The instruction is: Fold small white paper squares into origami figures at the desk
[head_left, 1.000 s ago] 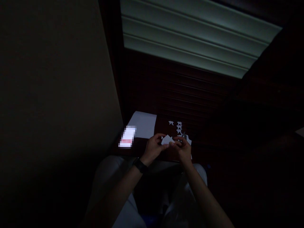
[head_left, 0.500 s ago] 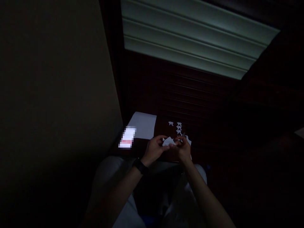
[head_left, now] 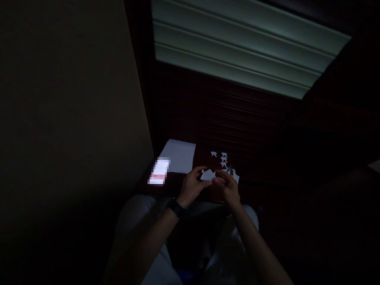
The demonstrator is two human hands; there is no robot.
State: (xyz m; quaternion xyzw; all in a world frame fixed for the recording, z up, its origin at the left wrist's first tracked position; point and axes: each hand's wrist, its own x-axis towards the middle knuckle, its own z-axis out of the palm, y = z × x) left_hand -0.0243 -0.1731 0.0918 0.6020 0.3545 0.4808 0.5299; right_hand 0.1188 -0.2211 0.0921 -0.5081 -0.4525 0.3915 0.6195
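Note:
Between my hands is a small piece of folded white paper [head_left: 208, 175] with pointed corners. My left hand [head_left: 191, 183] pinches its left side, thumb along the lower edge. My right hand [head_left: 228, 187] grips the right side between thumb and fingers. Just beyond, several small folded paper figures [head_left: 223, 159] stand in a column, with one more paper figure [head_left: 213, 154] to their left. Partly hidden behind my right hand lie scissors or a cutter with a yellow part [head_left: 232, 173], on top of white paper [head_left: 236, 178].
White sheets [head_left: 179, 156] lie at the left of the dark table. A lit, pixelated screen [head_left: 159, 171] is beside them. A wall [head_left: 74, 79] rises on the left, and slatted panels [head_left: 231, 43] stand behind. My knees are under the table's near edge. The room is very dark.
The folded paper has tilted and shifted slightly left in my fingers. My right fingers have lowered a little, uncovering more of the tool behind them.

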